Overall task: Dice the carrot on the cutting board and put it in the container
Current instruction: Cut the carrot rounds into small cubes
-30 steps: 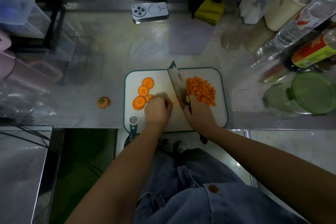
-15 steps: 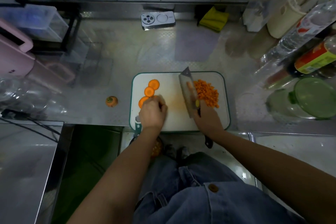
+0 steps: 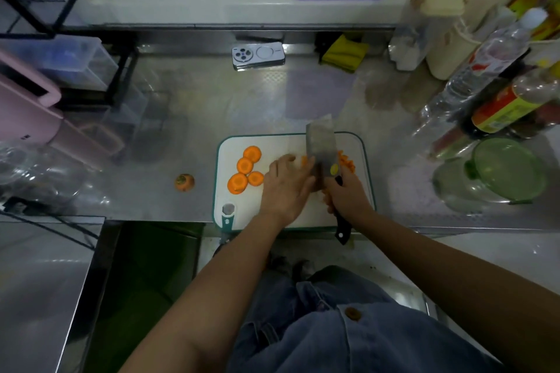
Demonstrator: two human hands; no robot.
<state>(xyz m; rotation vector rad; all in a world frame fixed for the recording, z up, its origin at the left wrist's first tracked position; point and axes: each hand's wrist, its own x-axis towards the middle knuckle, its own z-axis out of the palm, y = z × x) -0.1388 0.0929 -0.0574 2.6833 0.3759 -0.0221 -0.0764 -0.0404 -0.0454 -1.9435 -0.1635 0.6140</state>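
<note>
Hands: left hand [image 3: 285, 191] and right hand [image 3: 348, 194], both bare to the fingertips.
Arms: bare from the wrists, just behind the fingers, right back to the edge of view.
Clothing: faded blue denim [image 3: 372, 342], creased, with stitched seams, well back from the fingers.
Button: one round brown button [image 3: 351, 313] on the denim.
Feet: two dark shapes [image 3: 288, 265] beneath the wrists, probably shoes; too dim to be sure.

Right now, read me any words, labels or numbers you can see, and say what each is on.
Nothing can be read.
Dark bottle: red and yellow label, print blurred.
Clear bottle: red-marked label, blurred.
Pink appliance: dark mark, too small.
Knife: yellow sticker, too small.
</note>
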